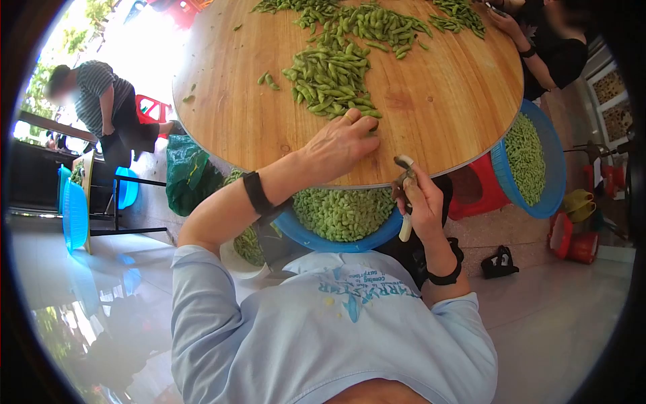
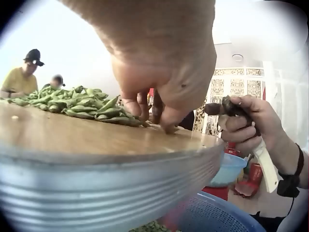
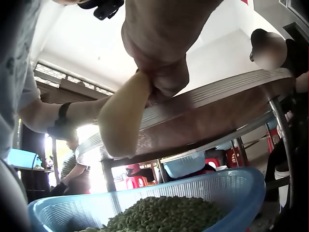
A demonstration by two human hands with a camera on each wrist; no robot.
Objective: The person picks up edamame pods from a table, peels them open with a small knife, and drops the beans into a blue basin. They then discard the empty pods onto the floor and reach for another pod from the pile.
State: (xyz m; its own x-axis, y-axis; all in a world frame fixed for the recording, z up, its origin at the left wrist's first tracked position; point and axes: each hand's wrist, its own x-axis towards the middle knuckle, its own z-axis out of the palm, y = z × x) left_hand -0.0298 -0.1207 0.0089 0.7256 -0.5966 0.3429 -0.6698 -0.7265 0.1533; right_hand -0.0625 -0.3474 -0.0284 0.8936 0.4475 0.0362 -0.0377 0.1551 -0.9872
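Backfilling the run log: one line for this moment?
left hand: beside soybean pods, grip unclear | right hand: holds white-handled tool | blue basket: holds shelled soybeans

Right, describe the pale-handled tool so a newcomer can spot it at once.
Find the large round wooden table and go to its edge nearest the camera wearer. There, the wearer's right grip holds the tool. Its smooth, pale handle sticks out below the grip, unlike the green pods heaped on the tabletop.
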